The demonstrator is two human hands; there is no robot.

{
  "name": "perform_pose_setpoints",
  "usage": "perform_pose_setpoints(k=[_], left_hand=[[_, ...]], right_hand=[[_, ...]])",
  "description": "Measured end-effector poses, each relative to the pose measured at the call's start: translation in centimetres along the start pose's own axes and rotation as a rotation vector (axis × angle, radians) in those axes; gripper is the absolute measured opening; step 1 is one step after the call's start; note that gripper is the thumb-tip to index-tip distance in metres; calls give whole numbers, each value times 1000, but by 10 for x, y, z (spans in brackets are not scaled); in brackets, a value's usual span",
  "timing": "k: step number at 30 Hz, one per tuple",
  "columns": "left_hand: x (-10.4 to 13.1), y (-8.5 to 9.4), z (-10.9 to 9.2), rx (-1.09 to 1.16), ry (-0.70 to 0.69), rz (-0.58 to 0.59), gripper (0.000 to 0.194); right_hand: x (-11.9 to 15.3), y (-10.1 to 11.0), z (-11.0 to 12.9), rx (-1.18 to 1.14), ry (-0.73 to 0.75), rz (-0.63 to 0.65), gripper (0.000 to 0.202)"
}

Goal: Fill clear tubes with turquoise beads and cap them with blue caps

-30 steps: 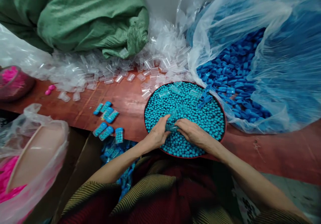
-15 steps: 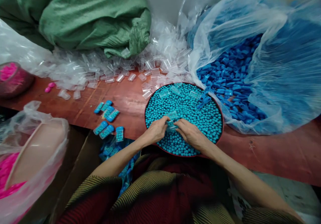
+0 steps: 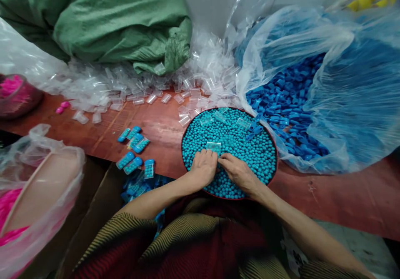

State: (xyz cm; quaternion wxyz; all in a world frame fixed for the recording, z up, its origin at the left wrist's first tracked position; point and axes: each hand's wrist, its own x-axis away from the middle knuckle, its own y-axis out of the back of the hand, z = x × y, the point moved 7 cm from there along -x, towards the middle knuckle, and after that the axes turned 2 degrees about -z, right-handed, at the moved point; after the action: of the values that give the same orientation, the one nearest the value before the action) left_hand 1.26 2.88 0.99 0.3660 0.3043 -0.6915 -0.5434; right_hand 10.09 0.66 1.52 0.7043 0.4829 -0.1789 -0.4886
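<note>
Via cam I have L hand point(image 3: 203, 168) and R hand point(image 3: 240, 171) close tog., fingers curled narrow; can't tell what they hold. Clear tube point(image 3: 213, 146) lies on beads point(image 3: 195, 135), btwn tray's point(image 3: 277, 158) L edge and its middle, just beyond L hand (nearer one), long axis approx. left-right.

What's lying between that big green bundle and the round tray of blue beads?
In the head view, loose clear plastic cases lie on the reddish table between the green bundle and the bead tray.
</note>
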Motion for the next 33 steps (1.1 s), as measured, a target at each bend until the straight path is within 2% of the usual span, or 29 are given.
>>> perform_pose_setpoints(k=[4, 7, 10, 13, 17, 20, 22, 24, 26, 27, 29, 31, 33], left_hand=[[6, -5, -1, 36, -10, -47, 24], [9, -11, 5, 37, -23, -105, 25], [9, -15, 10, 10, -48, -199, 27], [6, -20, 14, 64, -82, -203, 33], [2, -21, 16, 194, -89, -137, 46], [0, -15, 17, 269, -52, -104, 53], [-2, -11, 17, 280, -47, -69, 54], [-3, -8, 15, 251, -61, -34, 50], [-4, -6, 13, 212, -84, -11, 43], [-4, -5, 13, 197, -90, -9, 42], [-4, -4, 13, 174, -93, -18, 40], [-3, -4, 14, 164, -92, -41, 39], [-2, -6, 14, 178, -93, -65, 40]], right_hand=[[-11, 12, -7, -39, -44, 36, 18], [-33, 22, -20, 117, -174, 12, 22], [-52, 12, -27, 279, -244, 116, 22], [-55, -6, -23, 226, -153, 193, 16], [-35, -12, -18, 34, -63, 79, 30], [-19, -9, -13, -56, -19, -35, 40], [-15, -3, -12, -80, 8, -91, 40], [-18, 8, -18, -35, -32, -150, 37], [-27, 21, -34, 89, -157, -171, 37], [-32, 24, -44, 159, -232, -145, 40], [-44, 24, -61, 254, -307, -12, 44], [-52, 18, -72, 268, -292, 110, 38], [-56, 15, -78, 216, -252, 129, 28]])
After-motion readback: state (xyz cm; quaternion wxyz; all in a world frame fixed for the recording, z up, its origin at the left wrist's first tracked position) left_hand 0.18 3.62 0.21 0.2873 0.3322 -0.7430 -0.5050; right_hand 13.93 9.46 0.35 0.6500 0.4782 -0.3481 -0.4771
